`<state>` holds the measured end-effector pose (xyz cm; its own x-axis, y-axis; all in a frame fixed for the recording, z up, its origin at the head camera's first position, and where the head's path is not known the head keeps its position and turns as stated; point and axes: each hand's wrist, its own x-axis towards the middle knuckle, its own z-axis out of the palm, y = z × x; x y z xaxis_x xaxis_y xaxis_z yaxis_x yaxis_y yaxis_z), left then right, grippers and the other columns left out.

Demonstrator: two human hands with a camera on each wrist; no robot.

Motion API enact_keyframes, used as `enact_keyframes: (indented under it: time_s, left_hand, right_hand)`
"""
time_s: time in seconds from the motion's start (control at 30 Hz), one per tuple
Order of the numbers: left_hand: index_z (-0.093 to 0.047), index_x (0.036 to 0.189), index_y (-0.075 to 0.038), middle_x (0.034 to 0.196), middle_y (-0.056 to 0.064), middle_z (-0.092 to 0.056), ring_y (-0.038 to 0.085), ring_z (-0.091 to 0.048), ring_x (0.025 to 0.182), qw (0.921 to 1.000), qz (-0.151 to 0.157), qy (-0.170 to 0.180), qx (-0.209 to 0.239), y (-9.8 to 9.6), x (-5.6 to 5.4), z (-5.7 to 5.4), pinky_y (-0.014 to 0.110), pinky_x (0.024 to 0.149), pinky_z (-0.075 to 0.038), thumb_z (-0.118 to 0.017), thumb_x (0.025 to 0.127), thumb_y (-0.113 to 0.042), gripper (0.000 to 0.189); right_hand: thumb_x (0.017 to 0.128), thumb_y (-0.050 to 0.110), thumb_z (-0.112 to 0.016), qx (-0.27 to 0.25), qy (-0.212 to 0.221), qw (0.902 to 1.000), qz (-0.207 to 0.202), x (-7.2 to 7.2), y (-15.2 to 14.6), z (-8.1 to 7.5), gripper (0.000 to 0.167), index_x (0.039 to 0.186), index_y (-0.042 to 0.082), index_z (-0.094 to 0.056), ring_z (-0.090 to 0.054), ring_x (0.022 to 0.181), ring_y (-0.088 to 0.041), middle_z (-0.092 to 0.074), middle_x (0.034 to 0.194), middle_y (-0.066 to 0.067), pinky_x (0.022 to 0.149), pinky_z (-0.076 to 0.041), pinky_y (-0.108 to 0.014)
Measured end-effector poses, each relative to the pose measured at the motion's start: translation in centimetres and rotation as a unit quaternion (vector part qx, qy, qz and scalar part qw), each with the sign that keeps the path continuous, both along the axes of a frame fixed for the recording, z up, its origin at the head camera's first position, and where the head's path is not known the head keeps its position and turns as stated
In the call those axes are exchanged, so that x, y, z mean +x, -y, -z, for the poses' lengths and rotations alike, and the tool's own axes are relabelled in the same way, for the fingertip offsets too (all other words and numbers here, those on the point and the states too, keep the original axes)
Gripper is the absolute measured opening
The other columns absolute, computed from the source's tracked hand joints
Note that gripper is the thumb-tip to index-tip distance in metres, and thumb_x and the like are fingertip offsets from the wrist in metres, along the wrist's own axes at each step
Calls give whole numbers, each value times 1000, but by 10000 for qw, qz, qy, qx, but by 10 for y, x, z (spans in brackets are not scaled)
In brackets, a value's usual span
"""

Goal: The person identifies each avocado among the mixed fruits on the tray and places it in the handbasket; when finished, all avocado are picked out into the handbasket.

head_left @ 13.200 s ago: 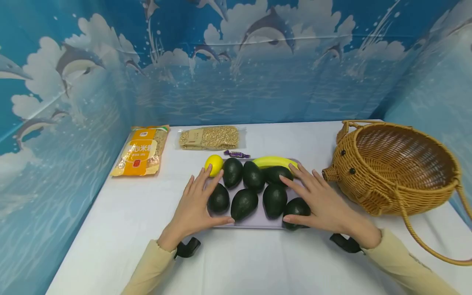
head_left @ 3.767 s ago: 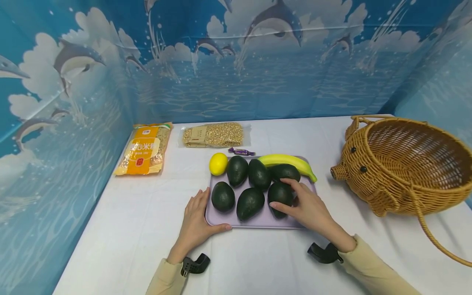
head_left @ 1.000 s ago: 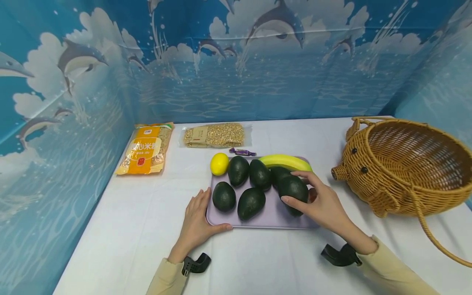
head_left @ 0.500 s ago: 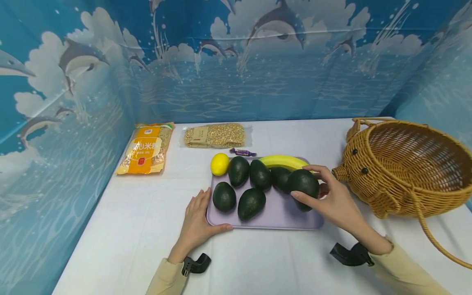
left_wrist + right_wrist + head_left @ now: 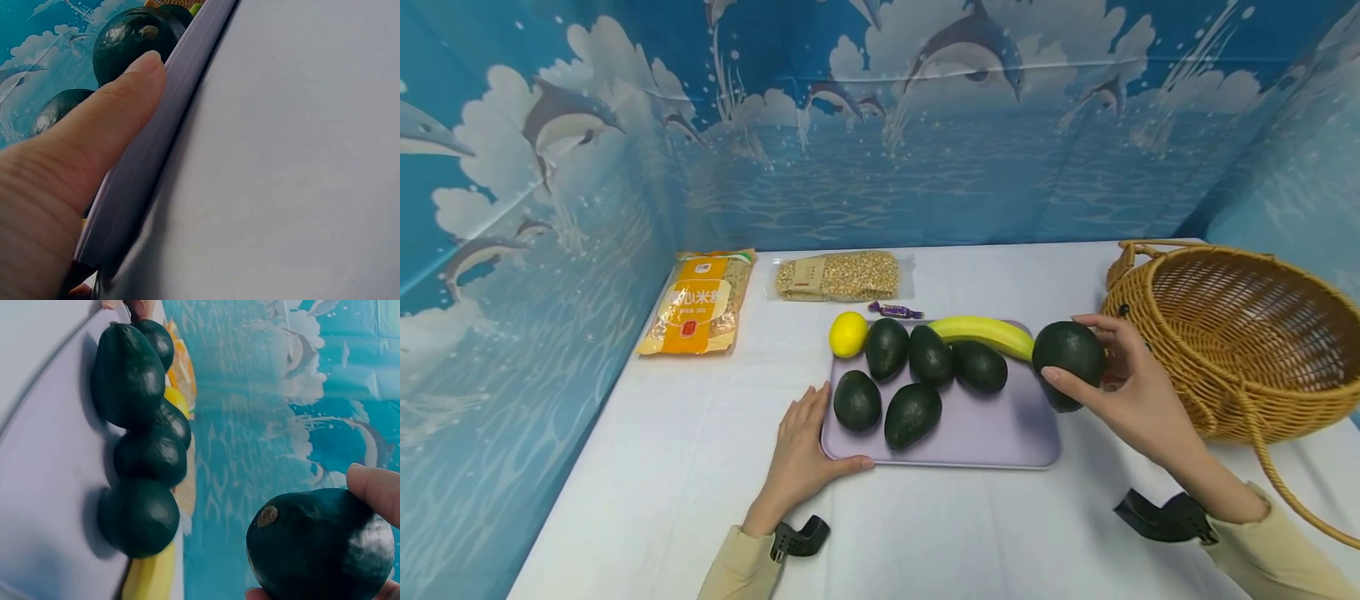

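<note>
My right hand grips a dark green avocado between thumb and fingers. It is held in the air past the right end of the lilac tray, left of the wicker basket. In the right wrist view the stem end of this avocado shows. My left hand rests at the tray's front left corner, fingers straight along the left side and thumb along the front rim. On the tray lie several more avocados, a lemon at the back left corner and a banana along the back.
A pig-shaped wicker basket with a rope-like handle stands at the right, partly behind my right hand. Behind the tray lie a purple-wrapped candy and a clear bag of grains. An orange-labelled bag lies back left.
My right hand has lifted an avocado off the tray and carried it right, toward the basket. An avocado at the tray's front right corner is gone since the oldest frame. My left hand stays put lately.
</note>
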<state>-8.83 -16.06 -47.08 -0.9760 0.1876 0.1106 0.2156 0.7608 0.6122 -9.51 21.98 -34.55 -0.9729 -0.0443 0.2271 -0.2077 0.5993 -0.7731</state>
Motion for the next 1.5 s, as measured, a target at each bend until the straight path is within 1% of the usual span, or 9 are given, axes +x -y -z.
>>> enact_keyframes:
  time_s: [0.4,0.67,0.8,1.03,1.13,1.27,1.3,1.43,1.5]
  left_hand:
    - [-24,151,-7,152,16,-27,31,-17,140,10000,-20,32,43,1,1,1,48,113,-7,-79,60,-64,120]
    - [-23,151,-6,152,15,-26,30,-16,140,10000,12,19,3,0,0,1,48,113,-8,-79,61,-64,120]
    - [-23,151,-6,152,16,-27,30,-16,140,10000,18,-23,-7,0,0,1,48,113,-8,-79,61,-64,120]
    - [-24,150,-6,152,16,-27,30,-17,140,10000,26,-38,2,0,1,1,48,113,-8,-79,61,-64,120]
    - [-24,150,-6,152,16,-27,30,-17,140,10000,12,-47,3,1,1,0,48,113,-8,-79,61,-64,120]
    - [-23,150,-6,152,15,-27,29,-16,140,10000,11,-40,19,1,0,0,47,113,-7,-79,61,-64,120]
    - [-23,151,-6,152,15,-26,29,-16,140,10000,11,-35,21,1,0,0,48,113,-8,-78,61,-64,120]
    - [-23,151,-6,152,15,-27,29,-16,140,10000,22,-28,14,1,0,1,48,113,-8,-78,61,-65,120]
    - [-23,151,-6,152,16,-27,30,-17,140,10000,24,-32,13,1,0,1,48,113,-8,-78,61,-65,120]
  right_hand:
    - [83,8,-73,-291,-159,9988,370,2,-29,-17,70,140,19,-34,-56,82,6,-41,117,-1,65,-46,-8]
    - [84,11,-72,-74,-372,9953,893,0,-51,-21,73,143,22,-30,-52,80,11,-39,114,2,63,-44,-5]
    - [86,15,-70,-64,-182,9935,1124,1,-59,-23,74,144,26,-26,-48,80,11,-35,120,-7,59,-43,-5]
    - [88,15,-66,78,-216,9892,1446,1,-74,-26,73,146,24,-21,-43,75,14,-29,126,-19,58,-39,-1]
    - [88,18,-67,214,-226,9866,1605,-5,-88,-20,75,146,28,-21,-41,76,15,-33,128,-17,58,-37,-1]
    - [86,21,-70,452,-360,9828,1753,-18,-116,-1,79,146,33,-21,-40,79,14,-34,131,-13,59,-37,-2]
    - [85,22,-71,492,-401,9819,1784,-21,-123,3,79,146,34,-21,-40,79,13,-34,133,-17,61,-36,-3]
    - [85,23,-72,618,-777,9770,1887,-31,-146,21,78,146,34,-24,-40,84,10,-38,134,-14,75,-39,-11]
    - [85,22,-72,617,-962,9745,1931,-36,-154,26,77,145,34,-27,-41,84,10,-42,130,-7,78,-39,-12]
